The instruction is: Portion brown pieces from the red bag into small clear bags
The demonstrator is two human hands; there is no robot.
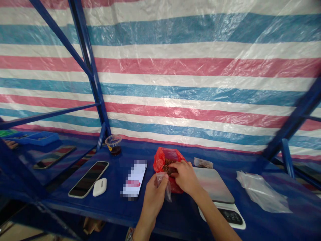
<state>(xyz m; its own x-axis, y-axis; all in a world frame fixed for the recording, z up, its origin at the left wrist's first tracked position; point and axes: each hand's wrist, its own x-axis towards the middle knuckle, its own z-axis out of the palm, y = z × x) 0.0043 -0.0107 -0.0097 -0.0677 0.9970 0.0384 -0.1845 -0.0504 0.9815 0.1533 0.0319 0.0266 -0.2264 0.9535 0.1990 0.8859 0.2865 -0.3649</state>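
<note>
My left hand (154,194) pinches the top of a small clear plastic bag (165,187) held upright over the blue table (112,201). My right hand (184,175) reaches into a red plastic bag (162,159) full of small dark brown pieces, fingers curled closed on a clump of them. The two hands almost touch, with the clear bag right below the red bag's opening. A digital scale (215,184) with a steel platform stands just right of my right wrist.
On the table lie a phone (88,179), a white earbud case (99,186), a second phone (134,179), a small cup of dark liquid (113,144), a filled clear packet (203,163) and a stack of empty clear bags (260,191). Blue frame posts (99,97) stand behind.
</note>
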